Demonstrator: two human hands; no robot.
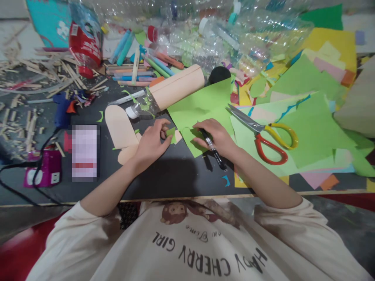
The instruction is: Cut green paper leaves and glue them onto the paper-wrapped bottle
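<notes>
My left hand point(154, 142) is curled closed, with a small green paper piece point(170, 136) pinched at its fingertips. A black marker pen point(213, 149) lies in the grip of my right hand point(218, 136), whose fingertips rest over a green paper sheet point(202, 103). A curved outline shows on that sheet just left of those fingers. Left of my left hand are peach paper pieces with rounded ends point(120, 127). Beyond it lies a clear plastic bottle wrapped in peach paper point(177, 86). Scissors point(259, 127) with one red and one yellow handle lie open on papers at my right.
A phone point(84, 152), a blue glue gun point(62, 109) with a black cord and a purple box point(43, 168) are on the left, near scattered wooden sticks point(27, 121). Coloured pens point(137, 78) and clear bottles point(187, 43) lie at the back. Layered coloured paper point(316, 128) covers the right side.
</notes>
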